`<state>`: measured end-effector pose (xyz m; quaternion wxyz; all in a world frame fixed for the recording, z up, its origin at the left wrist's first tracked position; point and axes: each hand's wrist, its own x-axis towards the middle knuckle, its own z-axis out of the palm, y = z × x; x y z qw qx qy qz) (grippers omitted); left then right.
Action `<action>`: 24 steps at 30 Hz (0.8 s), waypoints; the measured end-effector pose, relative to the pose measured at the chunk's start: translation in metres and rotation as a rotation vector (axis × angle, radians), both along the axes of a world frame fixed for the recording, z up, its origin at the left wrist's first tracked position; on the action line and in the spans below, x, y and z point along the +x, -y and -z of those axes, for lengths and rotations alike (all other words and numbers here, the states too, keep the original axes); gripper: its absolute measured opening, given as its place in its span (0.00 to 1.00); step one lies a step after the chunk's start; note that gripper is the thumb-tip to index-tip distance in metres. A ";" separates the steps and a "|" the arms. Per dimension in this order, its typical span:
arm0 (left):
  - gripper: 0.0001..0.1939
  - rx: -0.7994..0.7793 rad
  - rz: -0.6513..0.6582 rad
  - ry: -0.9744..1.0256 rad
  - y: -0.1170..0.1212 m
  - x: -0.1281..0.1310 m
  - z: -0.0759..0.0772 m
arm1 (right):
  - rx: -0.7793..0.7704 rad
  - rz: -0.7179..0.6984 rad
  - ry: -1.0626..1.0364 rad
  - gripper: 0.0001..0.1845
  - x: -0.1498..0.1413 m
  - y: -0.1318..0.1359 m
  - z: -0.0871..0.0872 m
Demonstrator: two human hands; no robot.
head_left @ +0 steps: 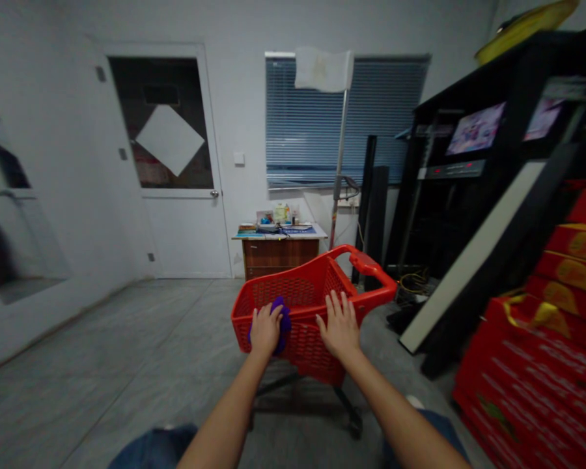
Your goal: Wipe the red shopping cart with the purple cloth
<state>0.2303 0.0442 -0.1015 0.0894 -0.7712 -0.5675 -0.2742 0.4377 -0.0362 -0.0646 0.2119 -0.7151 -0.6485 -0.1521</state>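
Red plastic shopping cart (300,339) stands directly ahead of both hands & touches them, long axis running fwd and a bit right, away from the body. Its looped handle (371,273) sits at the far end, closer to the right hand (339,326) than to the other one. Left hand (266,329) is curled over a purple cloth (283,324), pressing it against the cart's near side, so that hand is holding, not spread wide. Right hand lies flat on the basket w/ fingers fanned out, nothing in it, open & not gripping. Black wheel (355,426) of the cart shows below the hands on the grey floor (102,365). Wooden surface (278,251) w/ small items is ahead, beyond the cart; stacked red cartons (542,339) are well off to the right of the right hand.
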 end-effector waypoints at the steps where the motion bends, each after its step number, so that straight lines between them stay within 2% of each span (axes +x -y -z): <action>1: 0.19 -0.007 -0.023 -0.004 -0.003 -0.010 0.000 | 0.015 0.028 -0.001 0.36 0.002 0.001 0.000; 4: 0.19 -0.041 -0.104 0.009 -0.008 -0.023 -0.004 | 0.014 0.012 0.003 0.35 0.001 0.002 -0.001; 6: 0.19 -0.059 -0.119 0.032 -0.006 -0.014 -0.010 | 0.004 0.004 -0.011 0.36 -0.006 0.002 0.000; 8: 0.19 -0.067 -0.059 0.056 0.000 0.006 -0.015 | -0.003 0.008 -0.029 0.37 -0.015 0.003 0.000; 11: 0.20 -0.066 0.097 0.094 0.010 0.038 -0.020 | -0.007 0.006 -0.048 0.36 -0.025 0.004 0.000; 13: 0.20 -0.059 0.154 0.112 0.012 0.047 -0.020 | -0.004 -0.005 -0.052 0.36 -0.029 0.005 0.001; 15: 0.19 -0.052 0.160 0.112 0.009 0.041 -0.017 | 0.013 -0.029 -0.037 0.36 -0.028 0.008 0.002; 17: 0.19 -0.052 0.124 0.103 0.001 0.024 -0.013 | 0.055 -0.038 -0.007 0.36 -0.023 0.011 0.002; 21: 0.19 -0.074 0.031 0.087 -0.018 -0.016 -0.009 | 0.207 0.066 0.011 0.37 -0.007 0.017 0.000; 24: 0.19 -0.113 -0.016 0.110 -0.020 -0.020 -0.014 | 0.254 0.070 0.017 0.37 0.001 0.018 -0.001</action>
